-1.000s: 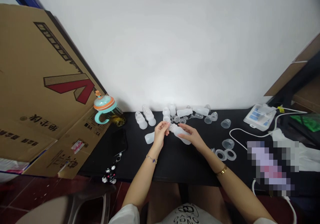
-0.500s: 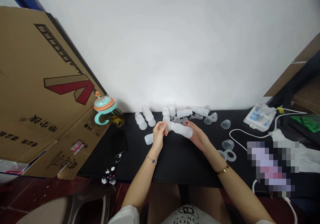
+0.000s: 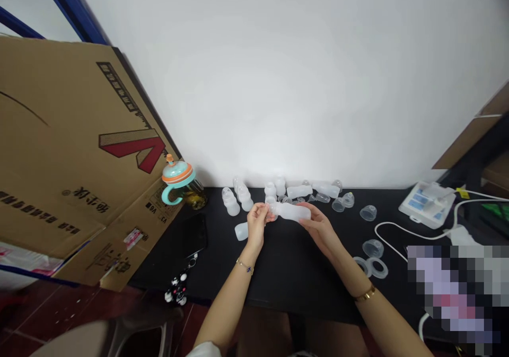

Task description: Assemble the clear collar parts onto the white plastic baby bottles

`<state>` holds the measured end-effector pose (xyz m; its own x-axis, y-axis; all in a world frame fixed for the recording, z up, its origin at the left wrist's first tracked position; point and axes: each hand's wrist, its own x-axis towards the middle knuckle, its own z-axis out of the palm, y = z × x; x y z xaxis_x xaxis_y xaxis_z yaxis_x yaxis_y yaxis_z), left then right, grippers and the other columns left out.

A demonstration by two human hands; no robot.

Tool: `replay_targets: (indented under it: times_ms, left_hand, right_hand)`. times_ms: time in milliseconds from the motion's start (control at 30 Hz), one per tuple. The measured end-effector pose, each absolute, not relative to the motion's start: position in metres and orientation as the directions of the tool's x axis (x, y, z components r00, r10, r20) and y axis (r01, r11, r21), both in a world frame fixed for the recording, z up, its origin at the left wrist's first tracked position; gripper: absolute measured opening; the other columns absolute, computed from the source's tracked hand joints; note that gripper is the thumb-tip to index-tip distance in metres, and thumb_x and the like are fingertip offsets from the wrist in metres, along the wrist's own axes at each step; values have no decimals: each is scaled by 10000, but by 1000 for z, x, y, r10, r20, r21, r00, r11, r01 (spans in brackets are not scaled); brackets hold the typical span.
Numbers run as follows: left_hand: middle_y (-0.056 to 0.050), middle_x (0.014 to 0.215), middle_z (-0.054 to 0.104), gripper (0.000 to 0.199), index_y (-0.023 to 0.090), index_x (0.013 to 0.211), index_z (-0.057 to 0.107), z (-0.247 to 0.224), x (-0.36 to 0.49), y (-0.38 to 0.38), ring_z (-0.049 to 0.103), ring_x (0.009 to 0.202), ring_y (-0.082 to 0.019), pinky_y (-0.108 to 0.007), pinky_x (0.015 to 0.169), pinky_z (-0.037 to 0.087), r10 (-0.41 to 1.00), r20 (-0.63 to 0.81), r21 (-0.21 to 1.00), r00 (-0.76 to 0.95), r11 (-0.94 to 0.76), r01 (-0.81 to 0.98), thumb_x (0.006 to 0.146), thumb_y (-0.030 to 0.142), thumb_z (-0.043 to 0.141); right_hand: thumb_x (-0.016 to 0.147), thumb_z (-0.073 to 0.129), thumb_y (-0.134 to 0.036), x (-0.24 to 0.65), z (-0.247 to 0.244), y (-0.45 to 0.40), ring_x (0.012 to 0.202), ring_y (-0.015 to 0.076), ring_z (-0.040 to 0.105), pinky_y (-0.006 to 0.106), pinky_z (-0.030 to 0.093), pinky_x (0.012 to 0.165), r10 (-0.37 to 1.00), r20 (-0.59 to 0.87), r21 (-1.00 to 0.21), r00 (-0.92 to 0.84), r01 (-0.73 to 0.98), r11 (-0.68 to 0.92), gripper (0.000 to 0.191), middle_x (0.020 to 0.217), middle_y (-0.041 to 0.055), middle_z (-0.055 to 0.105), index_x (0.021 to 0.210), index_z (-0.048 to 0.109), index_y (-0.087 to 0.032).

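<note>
Head cam: L hand (image 3: 256, 224) shut round neck of milky baby bottle (image 3: 292, 212), R hand (image 3: 320, 229) loosely cupping its base

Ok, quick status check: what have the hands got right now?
Status: left hand and right hand both on a frosted plastic bottle, held level. A short frosted bottle lies beside the left hand.

At about seven o'clock in the view, the edge of a loose white sleeve (image 3: 203, 350) shows at the bottom of the frame. The left wrist (image 3: 243, 256) wears a thin chain bracelet (image 3: 244, 266) with a small dark blue cross-shaped charm (image 3: 249, 269). Toward five o'clock, the right wrist (image 3: 356, 288) wears a slim gold bangle (image 3: 365, 294). The left hand (image 3: 257, 226) and right hand (image 3: 320, 235) are bare.
</note>
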<state>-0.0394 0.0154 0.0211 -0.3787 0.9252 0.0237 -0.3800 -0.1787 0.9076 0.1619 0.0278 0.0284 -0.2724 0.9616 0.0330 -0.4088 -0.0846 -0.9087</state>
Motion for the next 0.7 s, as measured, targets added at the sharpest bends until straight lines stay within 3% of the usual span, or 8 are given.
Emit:
replay_targets:
  times_ms: [233, 433, 600, 700]
  left_hand:
    - [24, 668, 616, 435, 176, 870, 601, 23, -35, 11, 637, 609, -114, -218, 574, 550, 936, 49, 911, -348, -184, -368, 724, 524, 819]
    - [20, 711, 584, 428, 174, 868, 617, 24, -35, 10, 630, 649, -119, -225, 564, 566, 939, 78, 917, -334, -199, -346, 737, 535, 807]
    - [10, 746, 579, 408, 180, 871, 623, 23, -35, 10, 623, 676, -125, -229, 558, 575, 937, 110, 928, -331, -217, -303, 759, 536, 788]
    - [2, 777, 577, 389, 183, 878, 626, 23, -36, 10, 632, 713, -135, -226, 555, 580, 931, 151, 932, -333, -246, -266, 768, 521, 785]
  right_hand:
    - [770, 826, -408, 163, 26, 29, 1225, 308, 604, 443, 549, 974, 984, 48, -917, -171, -398, -24, 485, 1300, 48, 666, 1220, 676, -311]
    - [764, 810, -484, 166, 29, 31, 1176, 304, 596, 309, 585, 694, 994, -43, -959, -99, -273, -69, 536, 1346, 52, 616, 1244, 667, -294]
    - [744, 816, -493, 166, 33, 30, 1083, 271, 622, 282, 568, 646, 993, -65, -955, -102, -281, -91, 535, 1278, 54, 633, 1218, 675, -289]
    - [745, 813, -501, 167, 33, 31, 930, 232, 660, 274, 551, 606, 991, -87, -946, -103, -304, -115, 509, 1160, 58, 674, 1182, 693, -270]
